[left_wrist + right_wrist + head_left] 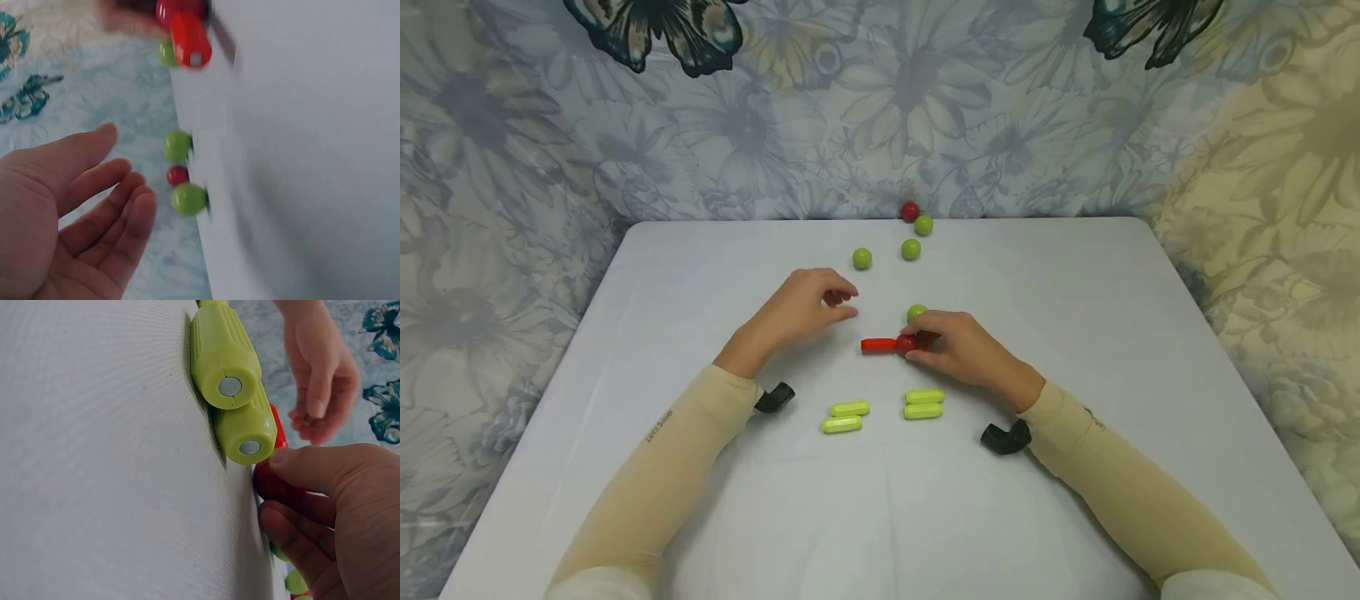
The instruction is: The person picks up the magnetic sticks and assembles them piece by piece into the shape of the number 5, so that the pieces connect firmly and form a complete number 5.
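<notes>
Between its thumb and fingers, my right hand [958, 343] holds a dark red ball [906, 344] low over the white table. A short red magnetic rod [878, 346] meets the ball and points left; its metal end shows in the left wrist view, where the rod [190, 40] looks blurred. My left hand [808, 302] hovers to the left with fingers loosely bent, holding nothing. Just behind the right fingers sits a green ball [916, 312], partly covered by them. In the right wrist view, the thumb presses against the red ball [275, 483].
Two yellow-green magnetic rods [924, 397] lie side by side nearer me, and another such pair [842, 425] lies to their left. Farther back are a green ball [862, 259], two more green balls [911, 249] and a red ball [910, 212] by the table's far edge.
</notes>
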### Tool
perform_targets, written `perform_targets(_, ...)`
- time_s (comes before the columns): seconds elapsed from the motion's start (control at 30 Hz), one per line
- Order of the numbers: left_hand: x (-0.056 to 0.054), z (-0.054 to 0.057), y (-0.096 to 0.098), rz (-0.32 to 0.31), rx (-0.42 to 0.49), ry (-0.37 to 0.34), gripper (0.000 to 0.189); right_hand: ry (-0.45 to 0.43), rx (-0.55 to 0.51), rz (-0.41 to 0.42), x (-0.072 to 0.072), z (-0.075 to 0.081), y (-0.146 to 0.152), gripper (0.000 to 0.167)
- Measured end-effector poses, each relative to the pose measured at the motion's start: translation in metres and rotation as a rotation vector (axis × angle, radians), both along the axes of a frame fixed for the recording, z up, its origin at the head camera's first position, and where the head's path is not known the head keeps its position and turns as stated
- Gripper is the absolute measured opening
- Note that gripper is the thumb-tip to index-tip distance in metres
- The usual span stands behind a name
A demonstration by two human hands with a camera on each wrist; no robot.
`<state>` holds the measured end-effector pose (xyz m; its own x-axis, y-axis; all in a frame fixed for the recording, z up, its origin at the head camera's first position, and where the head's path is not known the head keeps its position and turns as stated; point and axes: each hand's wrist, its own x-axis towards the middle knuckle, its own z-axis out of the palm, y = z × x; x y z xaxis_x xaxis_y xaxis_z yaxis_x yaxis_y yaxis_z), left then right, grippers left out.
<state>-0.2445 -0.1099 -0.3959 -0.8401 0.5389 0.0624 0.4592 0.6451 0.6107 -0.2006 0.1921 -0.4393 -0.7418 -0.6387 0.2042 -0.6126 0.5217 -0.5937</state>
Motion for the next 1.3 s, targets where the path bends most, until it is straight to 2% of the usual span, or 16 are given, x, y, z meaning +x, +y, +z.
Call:
perform_targets(0.13,-0.026,0.005,-0.009,0.108,0.080,-0.006,0.034,-0.001,-0.001,-0.004,0.001,-0.002,0.001,0.030)
perform_targets(0.23,-0.045,0.007,-0.013,0.169,0.137,-0.044,0.036,0.000,-0.008,0.000,0.002,-0.002,0.001,0.030)
perform_targets(0.4,-0.071,0.002,-0.013,0.205,0.164,-0.101,0.040,0.006,-0.015,0.005,0.003,-0.001,0.000,0.031)
perform_targets(0.53,-0.085,-0.004,-0.008,0.214,0.186,-0.125,0.044,0.009,-0.019,0.013,0.003,0.000,0.000,0.030)
perform_targets(0.77,-0.099,-0.017,0.008,0.211,0.156,-0.156,0.047,0.007,-0.034,0.013,0.001,-0.001,0.001,0.030)
perform_targets(1.03,-0.103,-0.027,0.020,0.246,0.123,-0.196,0.046,-0.020,-0.048,0.014,0.003,-0.004,0.001,0.030)
perform_targets(1.3,-0.107,-0.026,0.025,0.262,0.075,-0.204,0.040,0.005,-0.018,0.004,0.001,-0.003,0.002,0.031)
